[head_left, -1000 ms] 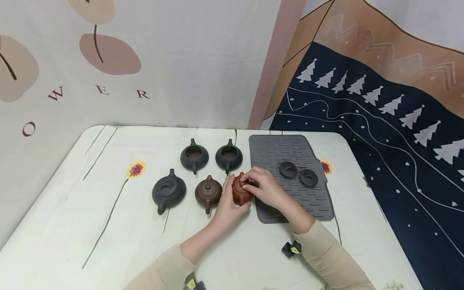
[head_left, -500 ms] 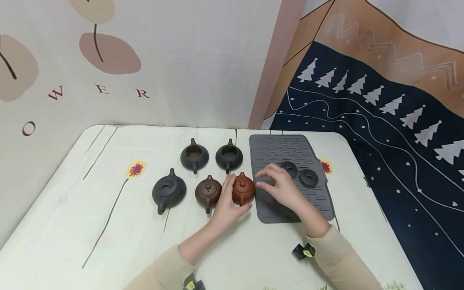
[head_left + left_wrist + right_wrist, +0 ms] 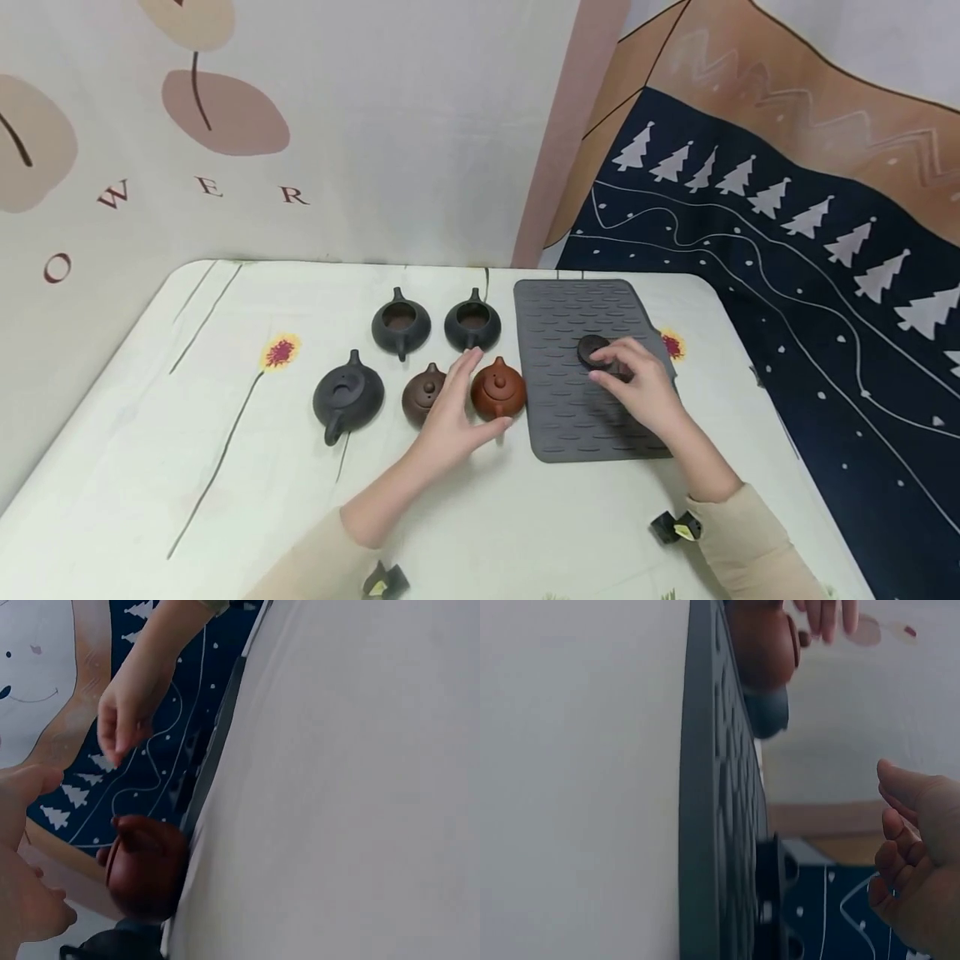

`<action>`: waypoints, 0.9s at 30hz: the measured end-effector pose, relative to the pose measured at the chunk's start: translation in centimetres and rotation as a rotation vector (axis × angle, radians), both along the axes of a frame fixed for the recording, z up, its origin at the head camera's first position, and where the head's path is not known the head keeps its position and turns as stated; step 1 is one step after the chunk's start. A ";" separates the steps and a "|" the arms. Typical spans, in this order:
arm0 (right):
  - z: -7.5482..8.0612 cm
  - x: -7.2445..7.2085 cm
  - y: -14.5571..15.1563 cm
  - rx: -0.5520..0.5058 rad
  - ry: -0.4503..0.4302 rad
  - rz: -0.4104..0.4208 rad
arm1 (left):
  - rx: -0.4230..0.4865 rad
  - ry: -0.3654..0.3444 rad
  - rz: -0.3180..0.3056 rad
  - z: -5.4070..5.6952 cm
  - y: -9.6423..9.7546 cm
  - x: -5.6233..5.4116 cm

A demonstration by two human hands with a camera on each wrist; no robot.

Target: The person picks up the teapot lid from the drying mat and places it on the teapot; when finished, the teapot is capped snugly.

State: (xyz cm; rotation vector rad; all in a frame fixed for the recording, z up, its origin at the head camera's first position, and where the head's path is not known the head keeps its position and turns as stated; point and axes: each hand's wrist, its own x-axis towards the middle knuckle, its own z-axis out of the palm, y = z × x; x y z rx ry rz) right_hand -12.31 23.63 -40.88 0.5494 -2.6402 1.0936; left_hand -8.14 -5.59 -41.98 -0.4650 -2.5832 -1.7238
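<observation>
- I see the right hand (image 3: 637,390) at right of centre in the head view, over the grey ridged mat (image 3: 570,425); half a second ago it was just beside the red-brown clay teapot (image 3: 499,395) near the centre
- The left hand (image 3: 450,421), earlier along that teapot's left side, now stands apart from it, fingers spread and thumb held away, with nothing gripped
- The red-brown teapot stands upright just left of the mat with its knobbed lid seated, so I judge work on it finished for now, while the round black teapot (image 3: 384,337) at upper centre and the matching black teapot (image 3: 486,337) to its right show bare mouths
- The right hand's fingers are loosely bent with a gap to the thumb; I read them as pinching nothing, since the right wrist view shows that gap bare
- On the mat I make out a round black lid-like disc (image 3: 589,344), partly behind the fingertips; a second black disc (image 3: 622,368) is mostly hidden by the hand
- The left hand covers part of the dark-brown clay teapot (image 3: 417,402); I cannot tell whether they touch
- Both wrist views are dim and turned sideways, so fine contact is hard for me to judge
</observation>
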 end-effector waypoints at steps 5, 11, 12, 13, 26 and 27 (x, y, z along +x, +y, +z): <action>-0.2 -0.1 2.0 0.025 0.007 -0.071 | -0.042 0.015 -0.009 0.8 -1.8 -0.2; -0.6 -0.4 4.2 0.048 0.012 -0.132 | -0.101 0.041 0.000 1.6 -4.0 -0.7; -0.7 -0.4 4.5 0.054 0.005 -0.137 | -0.108 0.045 0.000 1.8 -4.3 -0.8; -0.7 -0.5 4.8 0.061 -0.003 -0.142 | -0.118 0.046 0.002 2.0 -4.7 -0.9; -1.8 -1.6 7.0 0.119 -0.124 -0.155 | -0.210 0.008 0.030 3.7 -8.8 -2.5; -1.9 -1.7 7.1 0.122 -0.130 -0.156 | -0.210 0.006 0.032 3.7 -9.0 -2.6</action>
